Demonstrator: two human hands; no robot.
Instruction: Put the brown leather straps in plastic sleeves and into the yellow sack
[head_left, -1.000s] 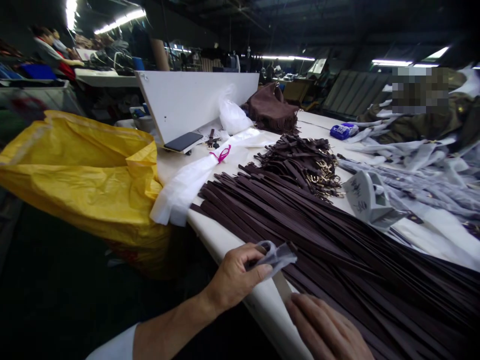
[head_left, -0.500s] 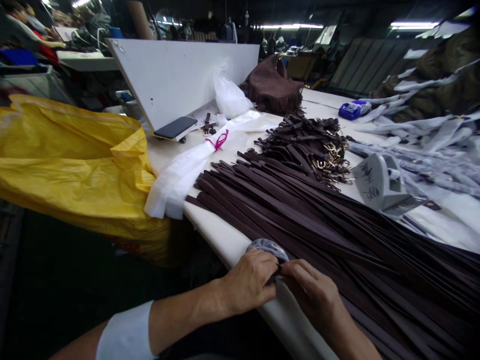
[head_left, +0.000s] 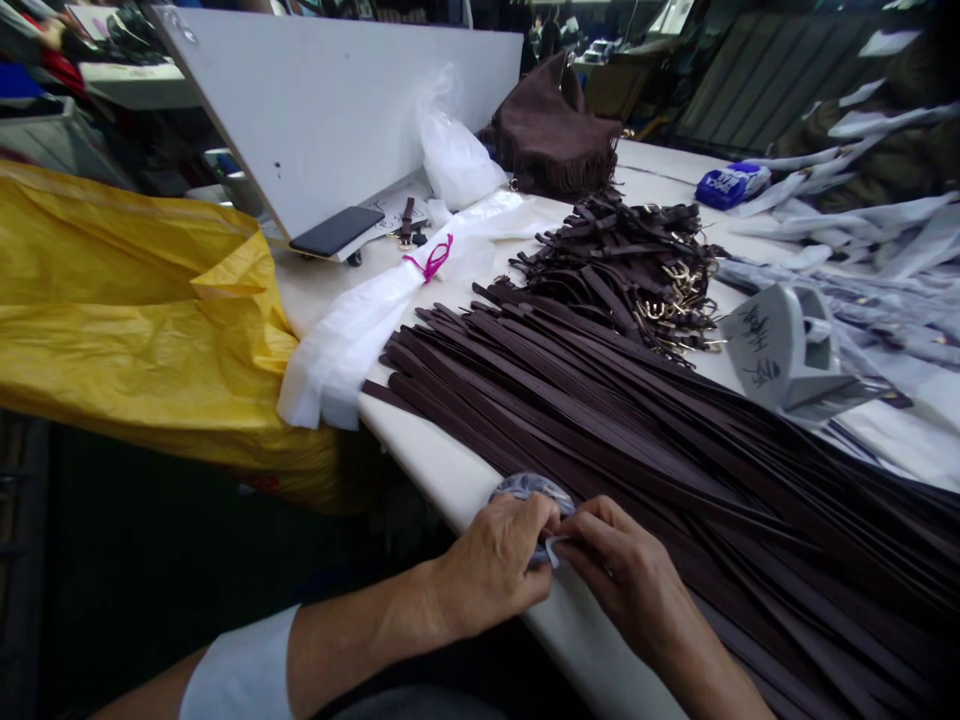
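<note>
At the table's near edge, my left hand (head_left: 499, 565) has its fingers closed round a small bundle (head_left: 536, 490) wrapped in clear plastic. My right hand (head_left: 626, 560) meets it from the right, thumb and fingers pinched on a small whitish plastic end (head_left: 553, 548) of that wrapping. The fingertips of both hands nearly touch. Just beyond them, long dark brown straps (head_left: 600, 400) lie side by side across the white table (head_left: 427, 455). Behind these is a heap of short brown straps with gold buckles (head_left: 630, 270).
A yellow sack (head_left: 135, 340) hangs at the left. Further back are a white plastic bag (head_left: 457, 160), a phone (head_left: 337, 231), an upright white board (head_left: 337, 100) and a brown fringed bag (head_left: 559, 130). A grey tape dispenser (head_left: 787, 350) and a blue packet (head_left: 731, 185) stand right.
The view has tilted down slightly. A whitish plastic end now shows between my fingertips, where a dark piece was visible before. Both hands stay at the table edge.
</note>
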